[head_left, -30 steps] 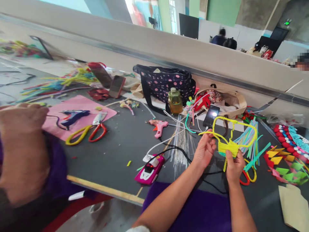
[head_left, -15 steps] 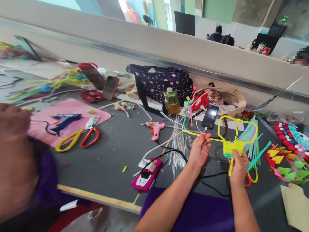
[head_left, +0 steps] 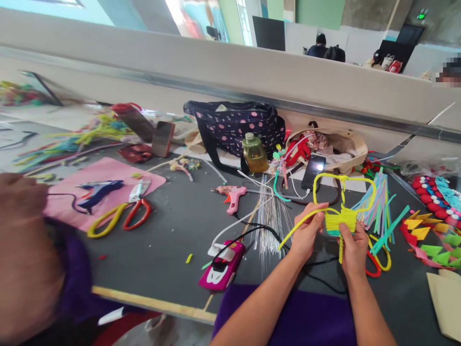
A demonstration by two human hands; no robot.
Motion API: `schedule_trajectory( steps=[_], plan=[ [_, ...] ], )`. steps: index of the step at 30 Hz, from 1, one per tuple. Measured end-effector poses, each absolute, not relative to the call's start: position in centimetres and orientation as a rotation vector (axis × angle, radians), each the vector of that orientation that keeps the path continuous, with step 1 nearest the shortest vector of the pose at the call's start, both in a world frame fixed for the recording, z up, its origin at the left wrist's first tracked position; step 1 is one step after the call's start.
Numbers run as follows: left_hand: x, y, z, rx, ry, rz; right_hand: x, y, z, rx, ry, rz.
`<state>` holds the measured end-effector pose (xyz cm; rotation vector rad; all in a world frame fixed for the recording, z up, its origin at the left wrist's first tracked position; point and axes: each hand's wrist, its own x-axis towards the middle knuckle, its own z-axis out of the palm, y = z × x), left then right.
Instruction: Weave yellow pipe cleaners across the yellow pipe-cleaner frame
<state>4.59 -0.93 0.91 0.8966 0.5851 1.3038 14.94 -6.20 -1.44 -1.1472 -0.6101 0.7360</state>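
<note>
Yellow pipe cleaners form a looped frame with a wrapped block [head_left: 340, 222] at its base, banded in teal along the bottom. My right hand [head_left: 355, 245] grips this block from below, its thumb on the front, and a short yellow stem hangs beside it. A loose yellow strand [head_left: 293, 230] runs from the block in a bend and trails down to the left. My left hand [head_left: 308, 228] pinches that strand close to the block's left side. Behind the hands, a bundle of pastel pipe cleaners [head_left: 378, 202] lies on the table.
A pink glue gun [head_left: 233, 197], thin wires [head_left: 268, 226] and a magenta power strip [head_left: 223, 271] lie left of my hands. Scissors [head_left: 137, 214] and a blue glue gun [head_left: 101, 194] are farther left, near another person's arm [head_left: 29, 254]. A phone [head_left: 313, 173] and bottle [head_left: 255, 153] stand behind.
My left hand has moved right, closer to the wrapped block. The yellow strand, stretched out leftward before, now bends and its free end hangs lower. The view has shifted slightly.
</note>
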Motion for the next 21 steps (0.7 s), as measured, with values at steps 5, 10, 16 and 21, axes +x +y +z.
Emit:
schedule_trajectory(
  steps=[5,10,16,21],
  plan=[
    [4.8,-1.2,1.1,0.889,0.664,1.35,14.7,-6.5,-0.5,-1.156,-0.522,0.781],
    [5.1,-1.8,1.6,0.725,0.693,1.296,14.8,-6.7,-0.3,-1.138,-0.475,0.811],
    [5.2,-1.9,1.7,0.595,0.684,1.219,14.8,-6.7,-0.6,-1.153,-0.466,0.773],
    [5.1,-1.7,1.8,0.483,0.624,1.128,14.6,-6.8,-0.6,-1.132,-0.483,0.789]
  ],
)
